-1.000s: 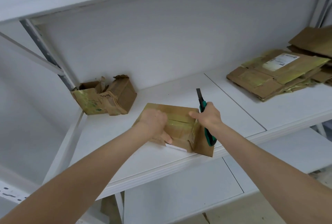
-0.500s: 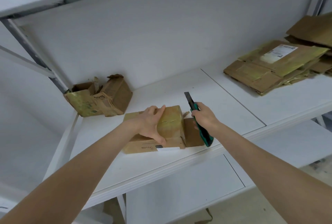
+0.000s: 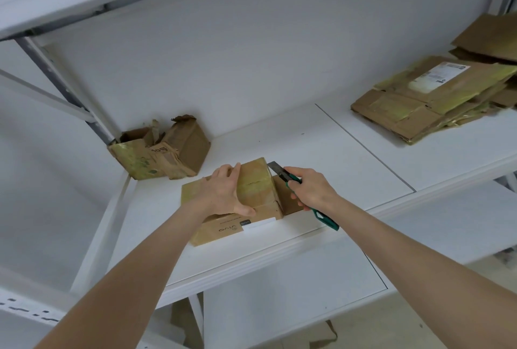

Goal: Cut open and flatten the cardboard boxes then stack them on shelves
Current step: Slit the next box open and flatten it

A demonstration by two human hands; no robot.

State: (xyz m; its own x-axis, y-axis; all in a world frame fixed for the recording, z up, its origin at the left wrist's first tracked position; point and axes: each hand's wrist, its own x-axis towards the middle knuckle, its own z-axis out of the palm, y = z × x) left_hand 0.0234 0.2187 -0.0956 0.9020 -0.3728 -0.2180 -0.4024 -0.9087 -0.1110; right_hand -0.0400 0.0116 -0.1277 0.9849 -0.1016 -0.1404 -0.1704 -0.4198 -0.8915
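Note:
A small taped cardboard box [image 3: 257, 189] lies on the white shelf [image 3: 321, 158] near its front edge, with a white label on its near side. My left hand [image 3: 223, 195] lies over the box top, fingers spread and thumb on the near face. My right hand [image 3: 310, 189] grips a green utility knife [image 3: 291, 178]; its blade tip is at the box's far right top corner. One flap stands open on the box's right end, behind the knife.
A torn, crumpled cardboard box [image 3: 162, 153] sits in the shelf's back left corner. A stack of flattened boxes [image 3: 436, 97] lies on the right part of the shelf. Another shelf board hangs overhead, and a lower shelf [image 3: 293, 292] shows below.
The box has been turned and now lies lengthwise under my left hand. My right hand has brought the knife from beside the box to its far right top corner.

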